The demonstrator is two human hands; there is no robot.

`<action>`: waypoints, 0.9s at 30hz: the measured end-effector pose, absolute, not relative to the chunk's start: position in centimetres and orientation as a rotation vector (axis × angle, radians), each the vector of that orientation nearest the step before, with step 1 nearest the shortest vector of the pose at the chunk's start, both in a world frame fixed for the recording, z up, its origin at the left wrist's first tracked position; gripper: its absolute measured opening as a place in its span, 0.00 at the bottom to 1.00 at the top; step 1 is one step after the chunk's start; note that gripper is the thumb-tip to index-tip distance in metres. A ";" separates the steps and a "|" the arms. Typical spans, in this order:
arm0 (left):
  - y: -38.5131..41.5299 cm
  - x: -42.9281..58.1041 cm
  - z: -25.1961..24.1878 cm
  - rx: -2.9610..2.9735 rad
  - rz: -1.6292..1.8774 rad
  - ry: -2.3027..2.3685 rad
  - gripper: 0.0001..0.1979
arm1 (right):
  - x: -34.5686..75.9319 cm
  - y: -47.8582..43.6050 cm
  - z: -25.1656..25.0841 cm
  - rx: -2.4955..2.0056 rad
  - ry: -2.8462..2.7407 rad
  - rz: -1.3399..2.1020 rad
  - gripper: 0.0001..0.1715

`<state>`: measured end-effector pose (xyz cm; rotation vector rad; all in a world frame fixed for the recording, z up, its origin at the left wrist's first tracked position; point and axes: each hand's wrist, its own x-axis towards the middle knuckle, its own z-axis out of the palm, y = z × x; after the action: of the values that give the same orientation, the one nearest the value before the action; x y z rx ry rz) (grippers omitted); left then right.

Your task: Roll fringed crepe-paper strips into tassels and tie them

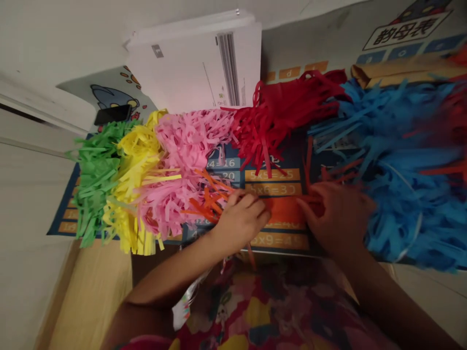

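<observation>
An orange fringed paper tassel (284,210) lies stretched between my hands, low over the dark blue chart. My left hand (242,216) is closed on its left part, with cut orange strips spreading out past the knuckles. At the other end, my right hand (335,214) pinches the paper between thumb and fingers; this hand is slightly blurred, and some of its fingers are hidden. Pink fringed paper (193,141) lies just left of my left hand. Blue fringed paper (412,194) is heaped beside my right hand.
Green (97,180), yellow (136,180) and red fringed paper (280,114) lie along the multiplication chart (279,240). A white box with a barcode (193,63) stands against the wall behind. A dark phone-like object (113,114) is at back left, and a tan paper packet (404,69) at back right.
</observation>
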<state>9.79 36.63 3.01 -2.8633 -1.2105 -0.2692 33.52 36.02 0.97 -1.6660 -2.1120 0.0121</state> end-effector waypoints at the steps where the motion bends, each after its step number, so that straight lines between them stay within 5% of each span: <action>1: 36.8 9.6 3.1 -2.950 -0.207 -1.071 0.10 | 33.7 35.6 1.3 -1.511 -2.222 0.026 0.11; 7: 36.2 9.6 3.9 -3.025 -0.149 -1.080 0.13 | 34.0 35.3 1.1 -1.020 -2.559 0.082 0.10; 16: 36.0 10.2 2.6 -2.817 -0.341 -1.244 0.08 | 33.6 37.5 1.3 -1.076 -2.503 0.111 0.07; 27: 37.3 7.6 2.4 -3.005 -0.575 -1.699 0.10 | 36.3 38.9 -0.8 -1.437 -2.347 0.438 0.18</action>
<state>7.56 37.30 2.43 -3.0045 -1.6988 -0.5747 36.30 38.93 -0.77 -1.4373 -2.3472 0.4384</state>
